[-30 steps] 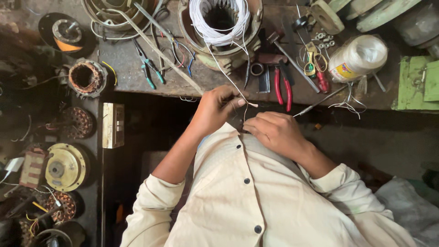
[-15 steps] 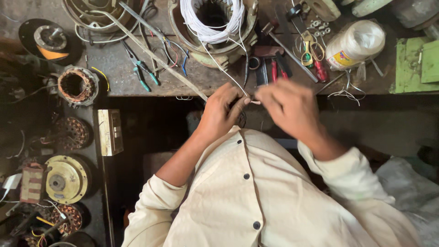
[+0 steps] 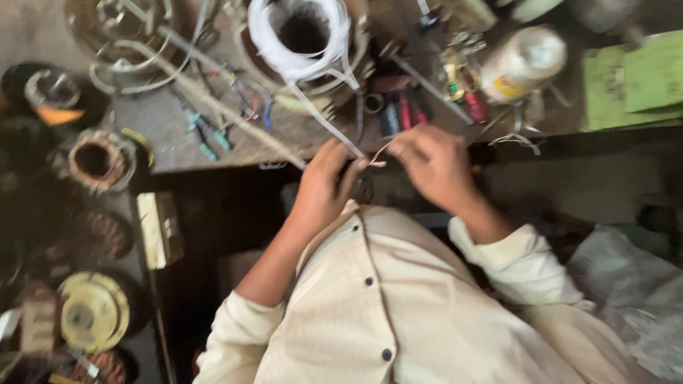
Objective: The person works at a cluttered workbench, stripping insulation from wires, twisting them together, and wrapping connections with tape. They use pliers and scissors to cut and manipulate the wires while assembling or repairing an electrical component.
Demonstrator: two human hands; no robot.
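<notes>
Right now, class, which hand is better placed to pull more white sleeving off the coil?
Left, probably: the left hand lies right under the white sleeving as it drops from the coil; the right hand sits aside, fingertips by its end.

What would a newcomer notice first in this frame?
Two hands meet at the centre: the left hand and right hand pinch a thin white strip. It runs up to a white coil at top centre of the bench. Red-handled tools lie just above the right hand, a pale bottle farther right.
</notes>
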